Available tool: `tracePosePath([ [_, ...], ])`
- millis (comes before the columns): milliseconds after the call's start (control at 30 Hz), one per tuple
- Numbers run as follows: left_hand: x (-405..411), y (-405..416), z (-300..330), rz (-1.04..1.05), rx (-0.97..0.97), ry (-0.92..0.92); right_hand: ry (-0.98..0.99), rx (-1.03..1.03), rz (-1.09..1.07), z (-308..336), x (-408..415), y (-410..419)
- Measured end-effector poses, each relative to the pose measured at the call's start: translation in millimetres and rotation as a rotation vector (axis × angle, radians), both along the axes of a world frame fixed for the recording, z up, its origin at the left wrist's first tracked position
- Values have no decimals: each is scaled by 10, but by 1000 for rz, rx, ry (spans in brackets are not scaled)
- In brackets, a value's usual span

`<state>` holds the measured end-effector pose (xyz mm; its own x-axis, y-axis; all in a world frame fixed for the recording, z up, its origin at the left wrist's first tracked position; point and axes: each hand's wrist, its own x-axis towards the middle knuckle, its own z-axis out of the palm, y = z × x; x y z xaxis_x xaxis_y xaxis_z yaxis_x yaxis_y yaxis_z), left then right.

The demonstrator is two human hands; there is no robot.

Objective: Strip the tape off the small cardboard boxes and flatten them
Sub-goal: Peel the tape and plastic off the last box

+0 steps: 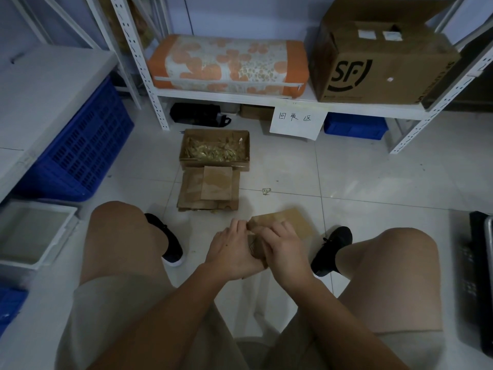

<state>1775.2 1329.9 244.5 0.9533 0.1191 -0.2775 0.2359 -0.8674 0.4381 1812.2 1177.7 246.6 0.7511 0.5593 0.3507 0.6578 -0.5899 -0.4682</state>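
Evidently both hands, the left hand (231, 249) and right hand (283, 249), clamp close together on a small cardboard box (280, 222) held low between the knees, probably to steady it while fingers pick tape loose, near the flattened stack (210, 190).

A person in beige knee-length shorts (112, 303), black lace-up trainers with white soles (332, 249), forearms bare.

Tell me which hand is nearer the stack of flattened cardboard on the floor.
Left. The left hand sits just below the stack of flattened cardboard, slightly to its right. The right hand is farther right, and both hands grip the small cardboard box.
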Motion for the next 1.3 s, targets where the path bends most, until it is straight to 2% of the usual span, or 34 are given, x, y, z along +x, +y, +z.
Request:
tracePosePath([
  [200,11,34,-20,52,18,41,25,-56,27,-79,17,-11],
  [300,10,12,37,40,52,28,241,66,-69,-123,45,-35],
  [433,13,-56,98,40,84,-35,603,358,-286,-73,120,-20],
  [500,14,-67,99,54,82,-44,722,465,-325,-37,132,-18],
  [567,10,-74,109,53,85,-36,717,456,-337,-50,124,-26],
  [700,16,-90,123,56,94,-22,626,282,-366,-74,104,-24],
  [867,-8,-45,24,39,117,48,415,-67,-137,-158,144,-38],
  [1167,6,-46,8,23,139,41,320,-206,-167,-140,148,-38],
  [1300,-6,-41,2,31,136,31,321,-196,-172,-141,142,-36],
])
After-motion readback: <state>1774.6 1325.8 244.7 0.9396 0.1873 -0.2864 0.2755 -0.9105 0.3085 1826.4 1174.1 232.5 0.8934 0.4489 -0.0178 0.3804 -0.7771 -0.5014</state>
